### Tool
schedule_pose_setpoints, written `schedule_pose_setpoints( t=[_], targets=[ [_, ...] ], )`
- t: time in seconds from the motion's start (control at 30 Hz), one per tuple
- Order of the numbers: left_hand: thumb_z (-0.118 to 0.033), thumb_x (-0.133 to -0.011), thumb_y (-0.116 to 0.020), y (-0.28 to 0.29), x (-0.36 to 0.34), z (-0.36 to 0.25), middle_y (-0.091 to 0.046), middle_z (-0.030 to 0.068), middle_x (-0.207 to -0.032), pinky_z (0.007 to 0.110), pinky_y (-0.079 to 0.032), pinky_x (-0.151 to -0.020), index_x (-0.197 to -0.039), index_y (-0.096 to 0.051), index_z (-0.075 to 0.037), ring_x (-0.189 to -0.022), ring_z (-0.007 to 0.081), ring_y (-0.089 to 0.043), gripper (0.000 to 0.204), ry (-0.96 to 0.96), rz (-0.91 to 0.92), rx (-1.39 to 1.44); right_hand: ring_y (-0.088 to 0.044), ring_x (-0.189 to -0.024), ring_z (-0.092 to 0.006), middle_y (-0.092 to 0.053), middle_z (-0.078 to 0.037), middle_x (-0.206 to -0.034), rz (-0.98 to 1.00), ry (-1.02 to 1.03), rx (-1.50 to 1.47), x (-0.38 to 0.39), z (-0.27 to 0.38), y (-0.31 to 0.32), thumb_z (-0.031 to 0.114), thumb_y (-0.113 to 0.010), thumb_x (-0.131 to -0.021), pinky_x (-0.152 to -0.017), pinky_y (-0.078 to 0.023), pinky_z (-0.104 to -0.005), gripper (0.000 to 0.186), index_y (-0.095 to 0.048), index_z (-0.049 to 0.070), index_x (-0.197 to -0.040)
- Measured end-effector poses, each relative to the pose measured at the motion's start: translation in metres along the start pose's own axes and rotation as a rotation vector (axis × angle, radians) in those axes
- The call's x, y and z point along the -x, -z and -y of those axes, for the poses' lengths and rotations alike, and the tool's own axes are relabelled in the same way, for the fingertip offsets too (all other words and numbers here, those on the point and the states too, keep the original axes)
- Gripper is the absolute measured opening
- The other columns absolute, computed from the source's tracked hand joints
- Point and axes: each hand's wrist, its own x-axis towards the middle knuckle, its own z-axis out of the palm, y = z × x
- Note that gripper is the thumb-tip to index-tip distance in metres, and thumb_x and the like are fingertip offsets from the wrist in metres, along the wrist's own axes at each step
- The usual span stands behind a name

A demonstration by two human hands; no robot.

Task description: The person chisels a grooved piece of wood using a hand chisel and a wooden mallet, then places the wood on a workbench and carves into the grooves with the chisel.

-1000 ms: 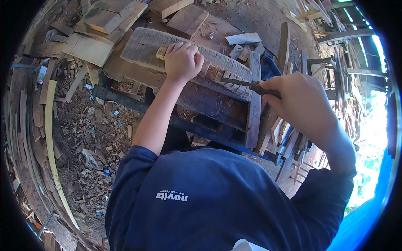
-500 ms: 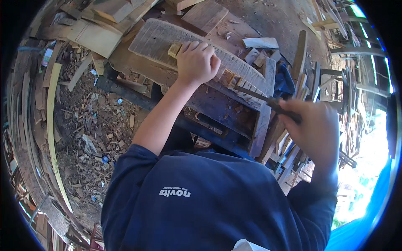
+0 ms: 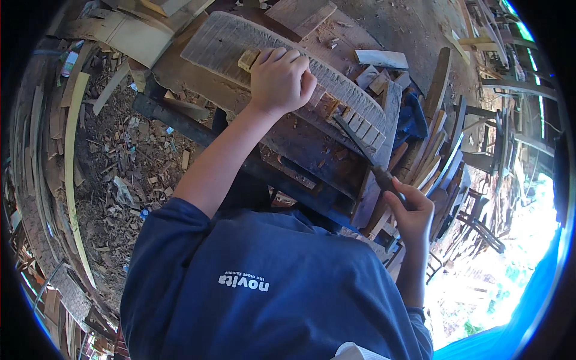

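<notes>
My left hand (image 3: 281, 81) is closed over a narrow wooden piece, pressing it on a thick, worn plank (image 3: 225, 51). One end of the wooden piece (image 3: 247, 60) pokes out at the left of the fist; the middle is hidden beneath the fingers. In my right hand (image 3: 414, 210) is the dark handle of a long, narrow-bladed hand tool (image 3: 359, 143). I cannot tell whether it is a chisel or a file. Its blade slants up and left, with the tip by the right end of the wooden piece, near a row of slots in the plank's edge.
Several wood offcuts (image 3: 379, 59) and a blue cloth (image 3: 413, 117) lie right of the plank. Dark beams (image 3: 198, 129) run beneath it. Shavings and scraps (image 3: 135, 162) cover the ground at left, beside long wooden strips (image 3: 72, 174). More timber (image 3: 441, 90) leans at right.
My right hand has come down and left, closer to my body, and the tool now slants more steeply. My left hand keeps its grip in nearly the same place.
</notes>
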Motion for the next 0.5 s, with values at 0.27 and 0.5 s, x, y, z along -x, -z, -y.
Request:
schedule_pose_setpoints(
  t=[0.27,0.5],
  targets=[
    [-0.018,-0.076,-0.063,0.004,-0.001,0.002,-0.061,0.0036,-0.07,0.038,-0.049,-0.076,-0.067,-0.062,-0.01,-0.071,0.0243,-0.06,0.012,-0.004,-0.016,-0.029,-0.071,-0.067,-0.0202,-0.073,-0.013,-0.08,0.023,0.515,0.744,0.002,0.093,0.03,0.011,-0.082,-0.083,-0.061,-0.052,-0.0333,0.029,-0.078,0.01,-0.112],
    [-0.017,-0.078,-0.062,0.003,-0.002,-0.002,-0.06,0.004,-0.072,0.038,-0.048,-0.076,-0.069,-0.059,-0.011,-0.073,0.0255,-0.06,0.011,0.006,-0.015,-0.002,-0.066,-0.061,-0.0266,-0.061,-0.01,-0.067,0.013,0.768,1.471,0.025,0.148,0.003,0.02,-0.074,-0.089,-0.053,-0.05,-0.0417,0.029,-0.076,0.018,-0.117]
  ],
)
